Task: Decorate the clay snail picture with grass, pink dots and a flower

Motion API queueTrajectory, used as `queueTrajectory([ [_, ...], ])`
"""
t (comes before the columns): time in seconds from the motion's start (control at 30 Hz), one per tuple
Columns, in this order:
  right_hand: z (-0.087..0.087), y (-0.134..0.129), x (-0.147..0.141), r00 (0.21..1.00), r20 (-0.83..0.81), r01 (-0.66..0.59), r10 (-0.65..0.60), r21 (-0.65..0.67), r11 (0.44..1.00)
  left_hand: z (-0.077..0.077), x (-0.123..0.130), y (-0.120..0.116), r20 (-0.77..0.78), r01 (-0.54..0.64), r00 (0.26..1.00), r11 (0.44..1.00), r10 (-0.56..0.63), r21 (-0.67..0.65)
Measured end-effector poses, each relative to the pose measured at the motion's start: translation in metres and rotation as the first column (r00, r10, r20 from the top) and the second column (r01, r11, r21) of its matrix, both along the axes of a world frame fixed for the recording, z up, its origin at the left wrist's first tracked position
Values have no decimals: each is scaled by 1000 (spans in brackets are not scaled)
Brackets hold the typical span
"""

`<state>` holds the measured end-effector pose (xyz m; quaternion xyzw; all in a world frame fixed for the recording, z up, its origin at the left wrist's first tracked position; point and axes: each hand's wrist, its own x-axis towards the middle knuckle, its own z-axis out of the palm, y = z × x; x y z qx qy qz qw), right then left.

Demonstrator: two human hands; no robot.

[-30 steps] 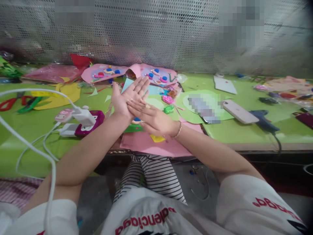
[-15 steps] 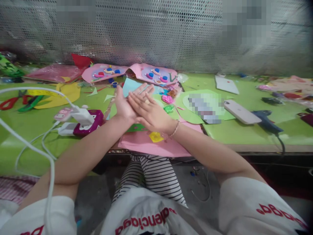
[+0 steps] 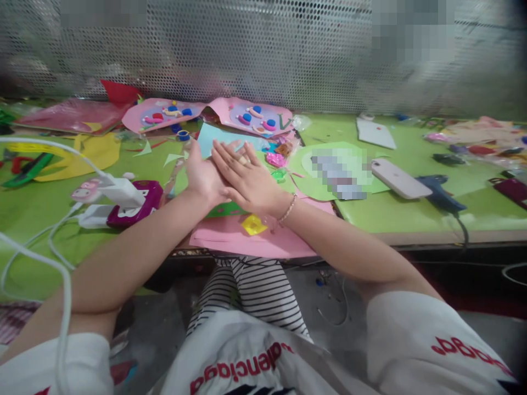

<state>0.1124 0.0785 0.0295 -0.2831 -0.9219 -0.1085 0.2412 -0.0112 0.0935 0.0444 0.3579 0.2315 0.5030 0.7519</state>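
My left hand (image 3: 201, 174) is held palm up over the craft papers, its fingers stretched out. Across it my right hand (image 3: 251, 184) lies flat, palm down, fingers extended and slightly apart. The palms press against each other, and whatever may be between them is hidden. A small pale bit (image 3: 244, 160) shows near the right fingers, too unclear to name. Beneath the hands are light blue paper (image 3: 212, 134) and pink paper (image 3: 222, 236). Close to the right wrist are a yellow packet (image 3: 254, 225), a green packet (image 3: 279, 175) and a pink packet (image 3: 275, 159).
Behind stand pink decorated sheets (image 3: 164, 116) with raised clay figures, before a perforated metal screen (image 3: 255, 55). To the left are a purple power socket (image 3: 154, 197) with white plugs and cables, and green-handled scissors (image 3: 28, 171). A phone (image 3: 399, 178) and a blue glue gun (image 3: 442, 193) lie right.
My right hand has slid slightly along the left palm, and both palms remain together. The whole view has shifted a little, so the table's things appear further left and higher.
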Motion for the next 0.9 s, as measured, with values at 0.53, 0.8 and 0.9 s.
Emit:
queueTrajectory([
  [0.53, 4, 3, 10, 972, 96, -219, 216, 17, 976, 3, -12, 8, -18, 52, 999, 986, -49, 158],
  [0.8, 8, 5, 16, 974, 117, -202, 192, 72, 977, 2, -12, 7, -17, 100, 995, 978, -98, 181],
  [0.9, 8, 6, 17, 984, 106, -154, 144, 91, 984, -1, -12, 10, -96, 113, 991, 976, -97, 183],
])
